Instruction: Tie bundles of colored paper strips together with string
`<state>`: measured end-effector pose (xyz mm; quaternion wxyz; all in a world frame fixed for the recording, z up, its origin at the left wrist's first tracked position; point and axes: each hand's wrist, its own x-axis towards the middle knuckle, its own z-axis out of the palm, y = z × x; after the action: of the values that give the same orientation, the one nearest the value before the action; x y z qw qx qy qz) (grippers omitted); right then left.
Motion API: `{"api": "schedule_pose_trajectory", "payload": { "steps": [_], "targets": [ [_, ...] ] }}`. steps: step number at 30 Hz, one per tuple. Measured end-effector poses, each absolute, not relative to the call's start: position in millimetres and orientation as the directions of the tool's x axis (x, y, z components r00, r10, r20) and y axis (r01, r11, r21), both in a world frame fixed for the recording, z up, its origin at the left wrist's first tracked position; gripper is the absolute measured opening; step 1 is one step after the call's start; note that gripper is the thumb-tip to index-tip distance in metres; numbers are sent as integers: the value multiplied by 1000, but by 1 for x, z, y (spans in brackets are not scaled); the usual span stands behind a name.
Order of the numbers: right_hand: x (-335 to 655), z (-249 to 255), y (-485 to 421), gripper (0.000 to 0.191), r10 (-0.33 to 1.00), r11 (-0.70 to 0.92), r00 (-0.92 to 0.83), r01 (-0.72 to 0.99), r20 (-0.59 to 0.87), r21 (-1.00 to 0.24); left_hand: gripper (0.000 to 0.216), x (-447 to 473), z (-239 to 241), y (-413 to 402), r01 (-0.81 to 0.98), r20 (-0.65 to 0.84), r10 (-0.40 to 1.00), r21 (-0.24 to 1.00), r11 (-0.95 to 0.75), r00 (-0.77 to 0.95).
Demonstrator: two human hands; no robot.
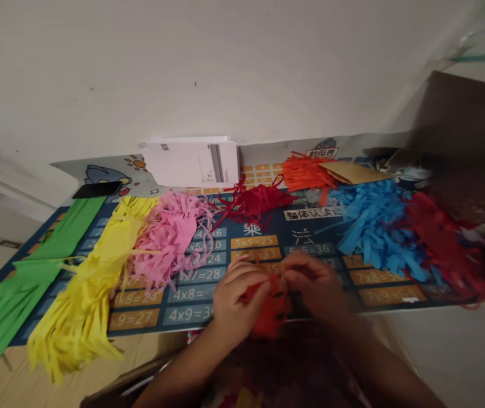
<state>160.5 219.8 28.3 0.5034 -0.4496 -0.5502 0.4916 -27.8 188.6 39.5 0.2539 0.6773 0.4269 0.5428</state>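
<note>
Near the table's front edge, my left hand (240,297) is closed on a piece of orange-red paper (271,314), which hangs down below the fingers. My right hand (316,286) pinches at the upper end of that same paper, close to the left fingertips. Blur and dim light hide the exact spot between the fingertips. A bunch of pink fringed paper (172,238) lies to the left of my hands. Dark red paper strips (257,201) lie just beyond them, and blue fringed paper (380,224) sits to the right.
Green (50,249) and yellow fringed paper (84,289) overhang the table's left front edge. A black phone (96,190) and a white box (193,164) are at the back. Orange fringed paper (306,173), a tan paper piece (355,173) and red fringed paper (444,243) lie rightward on the multiplication-chart mat (186,277).
</note>
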Motion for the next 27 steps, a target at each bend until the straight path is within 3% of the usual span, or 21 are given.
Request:
{"api": "schedule_pose_trajectory", "payload": {
  "steps": [2,3,4,6,9,14,18,23,25,27],
  "targets": [
    [185,28,258,26,993,101,25,350,117,-931,11,-33,39,189,52,271,962,962,-269,-39],
    [198,27,281,29,988,75,70,568,139,-819,14,-34,39,189,-107,109,994,988,-111,-22],
    [210,26,304,29,986,44,71,761,151,-648,17,-34,39,190,-250,-31,999,967,37,31],
    [226,21,344,26,990,27,51,846,130,-532,24,-30,38,190,-412,-176,973,883,224,150],
    [230,13,377,22,995,-4,45,904,87,-428,35,-25,32,188,-396,-177,969,889,232,170],
    [216,12,387,20,996,-88,91,940,-6,-330,42,-34,20,188,-87,-84,994,992,90,66],
    [213,33,381,20,992,-123,127,913,-16,-388,38,-40,20,192,89,-15,990,996,2,143],
    [199,43,301,9,996,90,-81,792,42,-604,33,-36,27,196,247,58,992,965,-85,115],
    [189,31,256,9,981,164,-190,640,52,-751,27,-30,29,195,260,58,994,962,-81,93],
    [183,17,218,9,975,149,-204,334,83,-931,20,-21,32,192,251,53,994,965,-76,97]
  ]
}}
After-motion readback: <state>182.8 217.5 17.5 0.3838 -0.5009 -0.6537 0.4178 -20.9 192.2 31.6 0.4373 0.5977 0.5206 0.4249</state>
